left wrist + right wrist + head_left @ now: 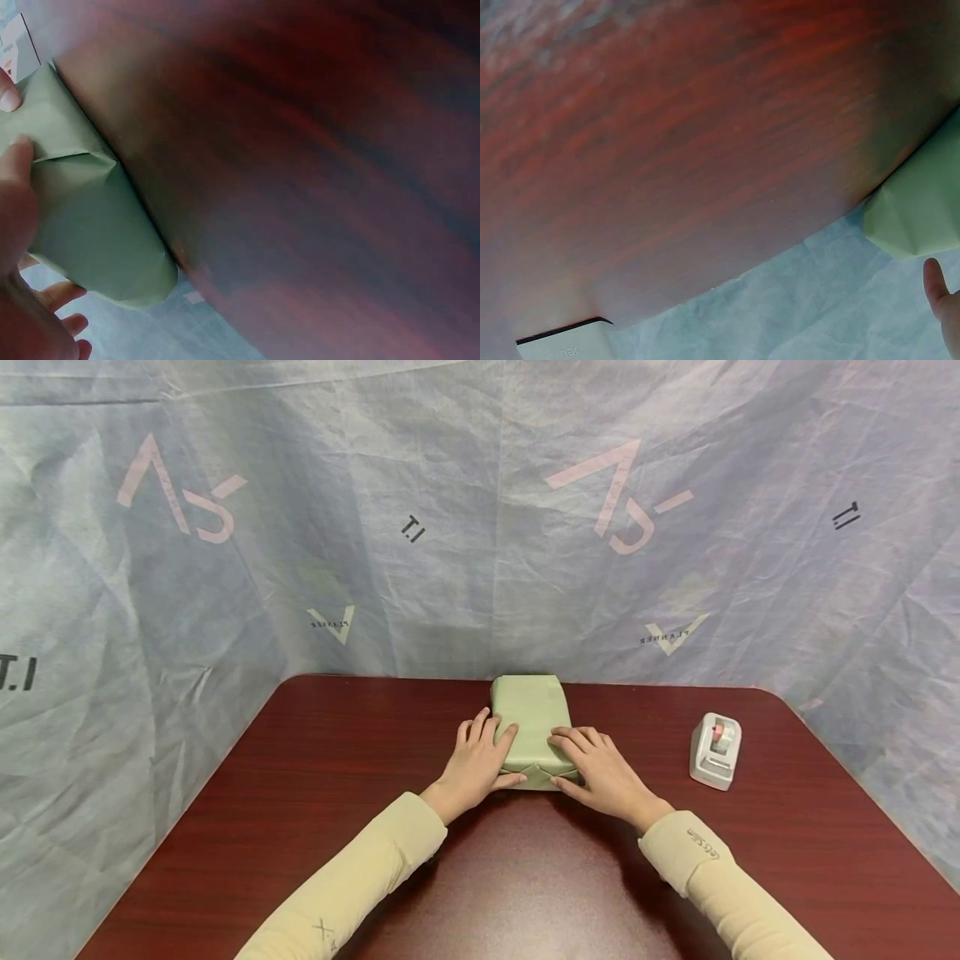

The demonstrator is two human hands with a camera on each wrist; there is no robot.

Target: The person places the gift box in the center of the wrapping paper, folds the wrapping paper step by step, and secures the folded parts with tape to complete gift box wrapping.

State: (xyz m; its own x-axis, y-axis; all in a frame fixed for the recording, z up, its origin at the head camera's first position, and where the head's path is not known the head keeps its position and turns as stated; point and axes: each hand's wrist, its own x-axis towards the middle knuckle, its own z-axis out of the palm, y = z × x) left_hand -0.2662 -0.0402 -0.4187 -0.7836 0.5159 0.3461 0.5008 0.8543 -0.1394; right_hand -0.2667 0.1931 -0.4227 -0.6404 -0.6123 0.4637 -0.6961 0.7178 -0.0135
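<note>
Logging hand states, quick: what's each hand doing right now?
Left hand: open, touching the green wrapped package, not gripping it.
Right hand: open, resting on the same package.

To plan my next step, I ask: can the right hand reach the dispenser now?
Probably yes: the right hand touches the package, and nothing visible stands between that hand and the dispenser to its right.

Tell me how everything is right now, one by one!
Green parcel: wrapped, near end folded; taped or not, I can't tell.
Left hand: touching the parcel.
Right hand: touching the parcel.
Tape dispenser: upright, loaded with tape.
Cloth: hanging, wrinkled.
Sleeves: down to the wrists.
</note>
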